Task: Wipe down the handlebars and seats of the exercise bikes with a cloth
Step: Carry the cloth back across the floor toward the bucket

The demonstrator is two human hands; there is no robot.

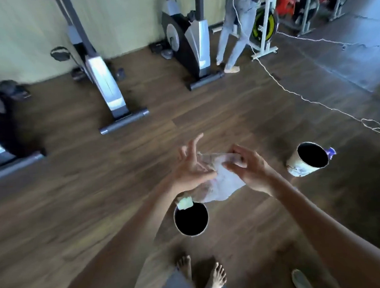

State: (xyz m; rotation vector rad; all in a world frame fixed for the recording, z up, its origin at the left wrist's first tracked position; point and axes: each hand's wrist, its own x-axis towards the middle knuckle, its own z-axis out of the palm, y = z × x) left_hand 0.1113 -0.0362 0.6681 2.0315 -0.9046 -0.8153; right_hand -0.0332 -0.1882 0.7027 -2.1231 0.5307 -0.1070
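A pale, damp-looking cloth (pixel 221 182) hangs between both my hands above the wooden floor. My right hand (pixel 247 169) pinches its upper edge. My left hand (pixel 190 168) lies against the cloth's left side with the fingers spread and the thumb under it. Three exercise bikes stand along the back wall: a silver and black one (pixel 103 82), another (pixel 188 38) to its right, and a dark one (pixel 1 130) at the far left. Only their lower frames and pedals show; seats and handlebars are out of view.
A dark bucket (pixel 191 218) with a yellow-green sponge (pixel 185 203) on its rim stands below my hands. A white bucket (pixel 307 160) sits to the right. A white cord (pixel 305 97) trails across the floor. Another person's legs (pixel 235 28) stand by a white bike (pixel 264 26).
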